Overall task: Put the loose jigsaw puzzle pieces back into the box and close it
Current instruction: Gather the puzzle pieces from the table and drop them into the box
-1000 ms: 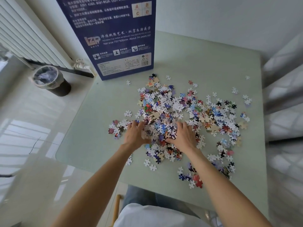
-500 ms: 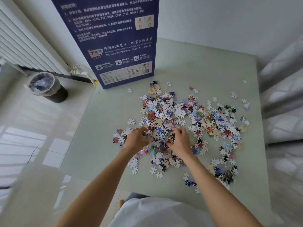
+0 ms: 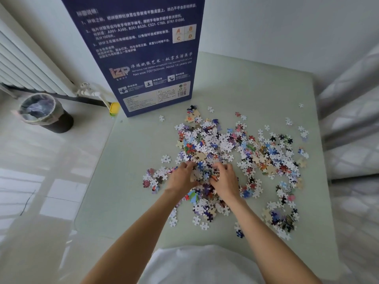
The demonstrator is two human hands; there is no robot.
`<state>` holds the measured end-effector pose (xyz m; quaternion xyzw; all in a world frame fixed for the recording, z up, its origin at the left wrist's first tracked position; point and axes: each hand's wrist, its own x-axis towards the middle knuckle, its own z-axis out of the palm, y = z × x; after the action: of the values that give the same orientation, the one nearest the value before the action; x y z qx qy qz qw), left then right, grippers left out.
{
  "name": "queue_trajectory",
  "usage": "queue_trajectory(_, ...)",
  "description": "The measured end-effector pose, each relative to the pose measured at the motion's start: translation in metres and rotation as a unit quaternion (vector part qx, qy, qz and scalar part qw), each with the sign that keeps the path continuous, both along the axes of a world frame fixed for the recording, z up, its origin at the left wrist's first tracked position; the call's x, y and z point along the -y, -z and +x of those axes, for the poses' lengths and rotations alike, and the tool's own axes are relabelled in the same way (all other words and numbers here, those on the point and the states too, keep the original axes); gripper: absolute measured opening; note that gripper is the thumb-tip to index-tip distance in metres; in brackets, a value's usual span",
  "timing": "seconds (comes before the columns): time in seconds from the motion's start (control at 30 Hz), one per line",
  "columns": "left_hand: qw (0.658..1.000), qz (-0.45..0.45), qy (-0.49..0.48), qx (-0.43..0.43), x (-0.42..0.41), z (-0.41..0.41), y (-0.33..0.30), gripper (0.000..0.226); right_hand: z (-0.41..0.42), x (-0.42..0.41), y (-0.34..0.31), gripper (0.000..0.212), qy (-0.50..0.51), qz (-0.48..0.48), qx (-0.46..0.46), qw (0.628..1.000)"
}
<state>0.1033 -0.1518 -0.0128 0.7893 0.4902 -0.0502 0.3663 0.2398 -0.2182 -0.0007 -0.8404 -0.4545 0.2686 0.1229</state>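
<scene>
Cardboard pieces [image 3: 225, 144] loose on table [image 3: 127, 181] | both hands have closed inward since a second ago — left hand [image 3: 181, 177], right hand [image 3: 224, 181] fingers curled round a scooped clump | box [image 3: 143, 58] upright at 11 o'clock — transfer pending.

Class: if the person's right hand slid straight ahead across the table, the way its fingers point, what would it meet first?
Probably the dense heap of puzzle pieces just beyond the right hand; the upright puzzle box stands farther back.
</scene>
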Motion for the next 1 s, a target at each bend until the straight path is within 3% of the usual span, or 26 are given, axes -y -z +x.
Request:
queue_trajectory(0.23,1.000,0.001,-0.020,0.012,-0.004,0.006,0.001,0.062,0.014,0.004,-0.004,0.038,0.007,0.017,-0.027,0.999)
queue_trajectory(0.47,0.999,0.046,0.001,-0.001,-0.010,-0.002,-0.001,0.048,0.019,0.005,-0.014,0.057,0.006,0.030,-0.016,0.999)
queue_trajectory(0.7,0.999,0.027,-0.020,0.016,-0.016,-0.010,-0.003,0.031,0.021,0.005,-0.013,0.035,-0.040,0.041,0.005,0.998)
queue_trajectory(0.83,0.999,-0.008,-0.017,0.028,-0.019,-0.018,-0.002,0.028,0.022,0.009,-0.010,0.034,-0.040,0.023,0.023,0.999)
queue_trajectory(1.0,0.998,0.014,-0.026,0.055,-0.021,-0.026,-0.005,0.025,0.023,0.011,-0.010,0.037,-0.051,0.018,0.017,0.998)
